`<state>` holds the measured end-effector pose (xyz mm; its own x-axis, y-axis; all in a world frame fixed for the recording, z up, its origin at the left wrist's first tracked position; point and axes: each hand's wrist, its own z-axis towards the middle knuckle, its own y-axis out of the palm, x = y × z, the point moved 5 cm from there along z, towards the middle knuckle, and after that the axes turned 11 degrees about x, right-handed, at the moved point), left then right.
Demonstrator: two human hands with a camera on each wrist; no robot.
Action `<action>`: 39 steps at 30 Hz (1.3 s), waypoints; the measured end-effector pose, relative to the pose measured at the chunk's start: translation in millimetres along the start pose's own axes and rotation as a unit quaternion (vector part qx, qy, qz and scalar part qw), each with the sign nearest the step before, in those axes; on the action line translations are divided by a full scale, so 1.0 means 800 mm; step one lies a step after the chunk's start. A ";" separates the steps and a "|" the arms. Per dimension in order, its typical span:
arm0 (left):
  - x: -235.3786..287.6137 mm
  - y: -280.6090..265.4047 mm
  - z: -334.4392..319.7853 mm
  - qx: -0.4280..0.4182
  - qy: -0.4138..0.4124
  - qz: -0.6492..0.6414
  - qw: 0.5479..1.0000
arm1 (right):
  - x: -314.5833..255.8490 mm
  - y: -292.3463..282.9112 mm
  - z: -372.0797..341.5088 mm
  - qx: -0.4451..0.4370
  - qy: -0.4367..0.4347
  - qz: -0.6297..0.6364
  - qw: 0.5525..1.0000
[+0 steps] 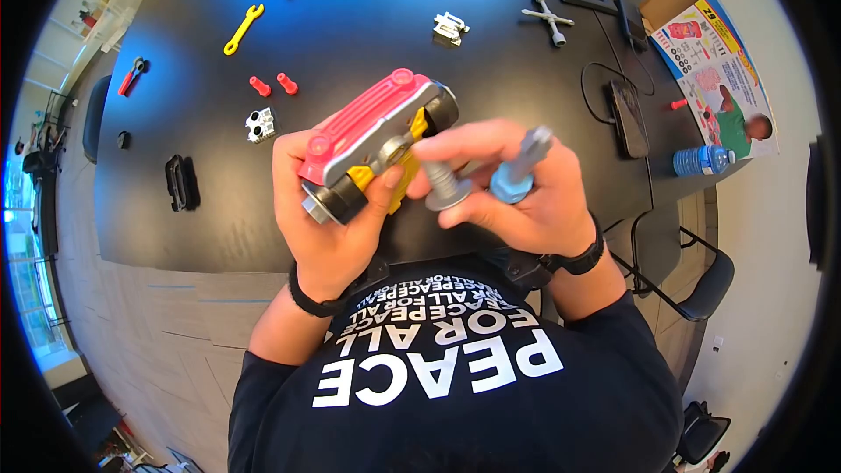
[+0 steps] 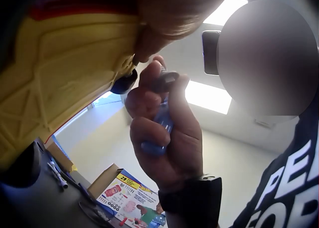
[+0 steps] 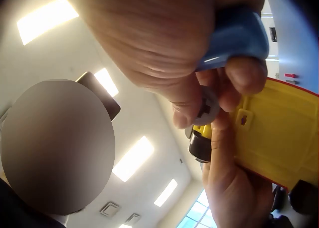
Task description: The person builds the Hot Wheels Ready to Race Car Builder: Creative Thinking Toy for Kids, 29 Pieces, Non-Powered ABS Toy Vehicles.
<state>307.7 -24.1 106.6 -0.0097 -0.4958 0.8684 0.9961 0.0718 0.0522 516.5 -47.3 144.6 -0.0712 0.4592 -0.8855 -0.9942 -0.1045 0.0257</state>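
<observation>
Pinched between the thumb and fingers of the right hand [image 1: 550, 203] is a grey screw [image 1: 447, 182], while the same hand's other fingers curl round a screwdriver [image 1: 511, 184]; the left hand [image 1: 331, 250] grips a toy car [image 1: 361, 127] with its thumb along the lower side. Both hands are raised over the near edge of the table [image 1: 368, 26], close to the person's chest. Loose parts lie well apart from the right hand, and a silver engine piece [image 1: 260, 125] sits nearest the left, with a black part [image 1: 180, 186] farther out. Toward the right edge rest a phone [image 1: 627, 120] and a water bottle [image 1: 703, 160]. Held tilted in mid-air, the car is just beside the screw; whether the two touch, I cannot tell. Its body looks like glossy red plastic with raised ribs, its underside is matt yellow with moulded lines, and its wheels are black. Coarse threads ring the screw's shank, and its broad round head, turned toward the person, has a cross-shaped recess. Smooth, translucent-looking blue forms the screwdriver's handle, below a grey shaft. Table and wristbands are dark.
</observation>
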 end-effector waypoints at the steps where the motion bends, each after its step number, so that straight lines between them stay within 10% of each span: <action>1: 0.006 0.003 0.001 -0.009 0.057 0.018 0.998 | -0.004 0.007 0.001 -0.038 -0.021 -0.049 0.998; 3: 0.011 0.000 0.002 -0.024 0.048 0.007 0.999 | -0.006 0.010 0.002 -0.021 -0.030 -0.059 0.998; 5: 0.011 -0.001 0.002 -0.051 0.037 0.047 0.997 | 0.000 0.004 -0.002 0.037 0.145 0.017 0.989; 9: 0.018 0.009 0.000 -0.070 0.102 0.049 0.991 | 0.008 -0.002 -0.007 0.016 0.098 0.004 0.995; 19: 0.002 0.001 -0.007 -0.032 -0.040 -0.017 0.999 | 0.005 0.002 -0.007 0.042 0.028 0.051 0.997; 24: -0.003 -0.001 -0.012 -0.057 -0.035 -0.015 0.998 | -0.015 0.002 -0.004 0.119 -0.075 -0.241 0.960; 30: 0.010 0.000 -0.003 -0.076 0.087 0.017 0.993 | 0.014 0.014 -0.011 0.117 -0.045 -0.216 0.968; 39: -0.001 -0.026 -0.002 0.081 0.015 0.033 0.996 | 0.015 0.017 -0.033 0.053 0.020 -0.248 0.967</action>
<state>287.1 -26.8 104.1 0.0605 -0.5115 0.8571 0.9670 0.2428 0.0766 504.3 -66.6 121.8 0.4170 0.3952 -0.8185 -0.9084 0.2119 -0.3605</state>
